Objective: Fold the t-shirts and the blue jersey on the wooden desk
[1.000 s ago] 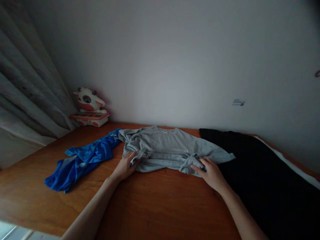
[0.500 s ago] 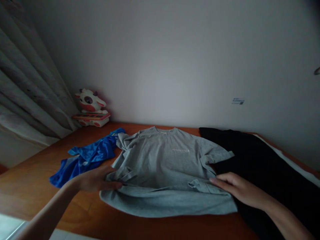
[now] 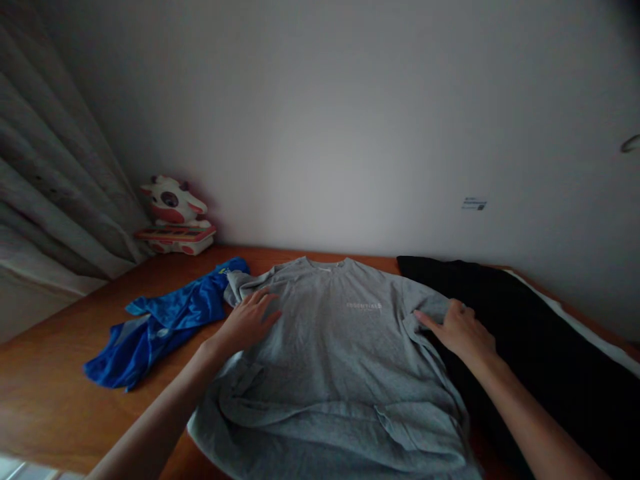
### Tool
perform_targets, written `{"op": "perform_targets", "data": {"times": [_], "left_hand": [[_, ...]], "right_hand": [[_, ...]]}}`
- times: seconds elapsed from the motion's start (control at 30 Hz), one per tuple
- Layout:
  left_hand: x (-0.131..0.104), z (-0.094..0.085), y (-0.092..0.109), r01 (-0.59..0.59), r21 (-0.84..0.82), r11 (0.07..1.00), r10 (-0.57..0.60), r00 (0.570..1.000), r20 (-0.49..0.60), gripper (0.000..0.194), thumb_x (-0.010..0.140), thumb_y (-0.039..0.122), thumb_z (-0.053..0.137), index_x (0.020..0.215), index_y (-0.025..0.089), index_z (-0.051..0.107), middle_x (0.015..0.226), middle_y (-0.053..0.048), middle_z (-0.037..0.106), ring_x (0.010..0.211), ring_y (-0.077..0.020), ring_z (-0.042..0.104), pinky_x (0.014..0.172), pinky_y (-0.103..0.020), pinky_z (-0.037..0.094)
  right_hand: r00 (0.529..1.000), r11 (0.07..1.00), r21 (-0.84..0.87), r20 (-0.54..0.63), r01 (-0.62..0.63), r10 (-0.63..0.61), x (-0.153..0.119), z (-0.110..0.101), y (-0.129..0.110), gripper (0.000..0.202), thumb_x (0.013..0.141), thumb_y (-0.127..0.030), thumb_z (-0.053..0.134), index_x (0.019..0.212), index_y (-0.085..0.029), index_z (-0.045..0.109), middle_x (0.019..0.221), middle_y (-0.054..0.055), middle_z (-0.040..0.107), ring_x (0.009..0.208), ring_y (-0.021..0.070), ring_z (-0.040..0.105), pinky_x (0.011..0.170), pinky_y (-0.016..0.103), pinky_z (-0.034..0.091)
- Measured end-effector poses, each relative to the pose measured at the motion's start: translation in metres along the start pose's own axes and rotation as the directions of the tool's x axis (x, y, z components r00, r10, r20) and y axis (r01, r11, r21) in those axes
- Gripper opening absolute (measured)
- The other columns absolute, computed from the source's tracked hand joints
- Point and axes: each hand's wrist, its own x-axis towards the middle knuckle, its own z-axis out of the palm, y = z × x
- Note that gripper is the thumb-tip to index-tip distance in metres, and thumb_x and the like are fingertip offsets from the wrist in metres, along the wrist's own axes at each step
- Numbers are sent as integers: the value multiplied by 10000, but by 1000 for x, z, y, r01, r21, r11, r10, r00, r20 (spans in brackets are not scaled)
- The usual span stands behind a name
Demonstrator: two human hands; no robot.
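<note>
Clock setup: dial's centred on the gray T-shirt (image 3: 320, 353), collar at 12, rumpled lower part at 6
Shirt spot: front and middle of the wooden surface (image 3: 60, 333), chest pretty flat, folds bunched low down
Left forearm: reaching in from around 7, aimed roughly at 1
Left hand (image 3: 253, 320): about 9, near the sleeve on that side, palm down, fingers loosely spread, nothing gripped; can't tell if it's touching the cloth
Right forearm: slanting in from around 5, aimed toward 10 or 11
Right hand (image 3: 463, 330): at 3 by the other sleeve, thumb stretched toward 9, fingers bent near the cuff; honestly can't tell if I'm pinching it
Blue garment (image 3: 170, 320): crumpled over at 9
Black cloth (image 3: 530, 353): spread out at 3, partly under my right arm
Cow toy (image 3: 175, 213): 10, back by the wall (image 3: 340, 120)
</note>
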Motion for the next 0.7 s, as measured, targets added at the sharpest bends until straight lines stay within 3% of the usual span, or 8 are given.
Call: {"op": "perform_targets", "data": {"times": [0.07,0.13,0.2,0.27,0.4,0.5,0.6,0.7], "left_hand": [[9,21,-8,76,68,995,-77,997,2,598,976,560,442,1413,173,569,1568,-196,467,1440,-382,447,1166,-562,366],[11,38,-18,127,116,985,-128,992,-4,682,954,596,471,1466,147,514,1590,-222,426,1466,-417,397,1173,-604,327],[9,48,-28,143,123,982,-140,990,-35,758,929,637,496,1489,127,482,1587,-242,421,1465,-438,386,1174,-623,310],[7,51,-36,131,71,989,-125,988,-86,777,929,654,486,1496,123,462,1557,-236,463,1442,-417,424,1167,-598,340],[14,32,-49,183,-16,983,-183,970,-160,542,1012,504,360,1360,144,568,1359,-174,638,1288,-329,585,1099,-489,447],[29,9,-66,315,108,943,-291,938,-189,458,1007,395,347,1292,161,618,1341,-178,633,1243,-367,589,1045,-524,461],[46,-8,-86,439,215,873,-413,897,-155,542,948,504,474,1334,145,600,1355,-219,613,1250,-425,569,1007,-544,462],[56,-9,-102,446,235,864,-450,892,-41,580,877,566,586,1258,134,650,1279,-218,665,1247,-407,589,1049,-491,440]], "right_hand": [[1000,1000,0,13,-1,1,16,14,1,664,848,-630,598,1204,-70,602,1132,309,683,949,418,729,706,462,560],[994,993,70,50,92,-95,30,26,3,407,829,-414,658,1110,-121,666,1049,239,733,945,378,738,745,431,570],[978,973,142,75,184,-196,44,33,7,226,792,-229,630,994,-179,717,951,148,764,932,324,747,793,388,573],[962,949,176,36,262,-272,57,31,15,247,784,-158,588,968,-207,746,953,109,760,920,284,748,824,357,567],[946,938,129,-85,321,-312,79,13,37,317,817,-133,551,1038,-186,772,1070,174,722,976,316,726,864,393,545],[968,970,40,-87,241,-237,84,2,45,273,784,-131,586,970,-172,782,1002,224,717,927,393,717,808,494,543],[961,965,-9,-91,261,-261,74,9,32,274,854,-282,579,1037,-197,764,1098,226,701,955,417,697,777,521,544],[924,925,31,-79,378,-374,55,31,8,416,923,-467,489,1108,-180,727,1164,205,694,1097,396,665,908,504,534]]}}
